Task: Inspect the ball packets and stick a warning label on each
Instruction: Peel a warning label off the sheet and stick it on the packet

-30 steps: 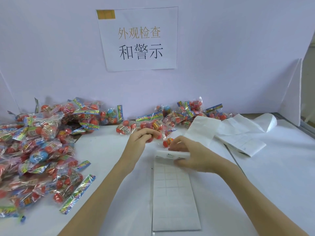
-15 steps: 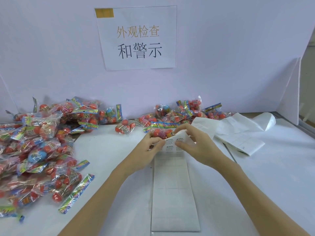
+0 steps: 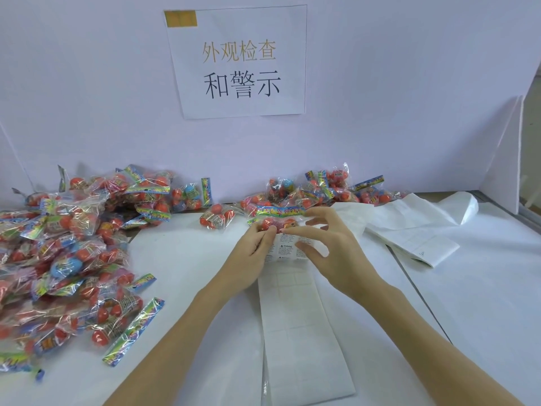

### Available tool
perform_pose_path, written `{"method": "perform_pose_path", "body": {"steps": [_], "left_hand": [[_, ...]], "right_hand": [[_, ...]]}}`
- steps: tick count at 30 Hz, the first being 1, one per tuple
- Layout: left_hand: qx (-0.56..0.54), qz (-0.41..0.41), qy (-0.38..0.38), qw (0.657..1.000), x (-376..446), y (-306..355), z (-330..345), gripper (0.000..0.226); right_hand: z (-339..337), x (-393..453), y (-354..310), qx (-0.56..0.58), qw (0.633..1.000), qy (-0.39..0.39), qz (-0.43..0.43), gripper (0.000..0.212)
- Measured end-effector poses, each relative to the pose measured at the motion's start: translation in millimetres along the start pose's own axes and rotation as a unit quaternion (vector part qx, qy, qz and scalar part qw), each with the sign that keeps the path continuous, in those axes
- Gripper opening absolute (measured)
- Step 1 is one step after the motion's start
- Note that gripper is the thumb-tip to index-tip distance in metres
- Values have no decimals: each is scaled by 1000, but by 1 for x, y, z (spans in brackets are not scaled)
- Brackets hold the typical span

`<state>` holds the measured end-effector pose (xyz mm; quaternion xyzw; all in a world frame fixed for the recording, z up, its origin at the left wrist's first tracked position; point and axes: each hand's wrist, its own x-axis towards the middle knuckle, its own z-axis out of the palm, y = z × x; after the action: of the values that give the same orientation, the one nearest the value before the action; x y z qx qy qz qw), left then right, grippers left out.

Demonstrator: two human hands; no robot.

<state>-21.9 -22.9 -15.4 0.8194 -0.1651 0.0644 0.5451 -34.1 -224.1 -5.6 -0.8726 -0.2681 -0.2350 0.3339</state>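
A clear ball packet (image 3: 278,219) with red balls and a rainbow header is held just above the table's middle. My left hand (image 3: 251,253) grips its left side, thumb on top. A white warning label (image 3: 288,247) with black print lies on the packet's lower part. My right hand (image 3: 330,247) presses that label down with thumb and forefinger, the other fingers spread. A big heap of ball packets (image 3: 64,253) covers the left of the table. A smaller heap of packets (image 3: 322,191) lies along the back wall.
A long white label backing sheet (image 3: 301,332) with an empty grid lies under my hands, running toward me. Used backing strips (image 3: 409,230) are crumpled at the right. A paper sign (image 3: 237,63) hangs on the back wall. A white side panel (image 3: 503,153) stands at the right.
My left hand took a packet from the back heap and brought it to the middle. My right hand peeled a label off the sheet, lifted it and now presses it on the packet.
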Motion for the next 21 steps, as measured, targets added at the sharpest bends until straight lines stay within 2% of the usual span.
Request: {"method": "perform_pose_path", "body": {"steps": [5, 10, 16, 19, 21], "left_hand": [[4, -18, 17, 1000, 0, -3, 3, 54], [9, -26, 17, 999, 1, -2, 3, 51], [5, -36, -1, 999, -1, 1, 3, 39], [2, -57, 17, 998, -1, 2, 3, 47], [-42, -71, 40, 996, -2, 6, 3, 54]], "right_hand": [[5, 0, -10, 39, 996, 78, 8, 12], [2, 0, -6, 24, 999, 47, -7, 33], [2, -1, -3, 18, 999, 25, -29, 14], [2, 0, -6, 13, 998, 42, -50, 7], [1, 2, -9, 58, 995, 65, -47, 8]]}}
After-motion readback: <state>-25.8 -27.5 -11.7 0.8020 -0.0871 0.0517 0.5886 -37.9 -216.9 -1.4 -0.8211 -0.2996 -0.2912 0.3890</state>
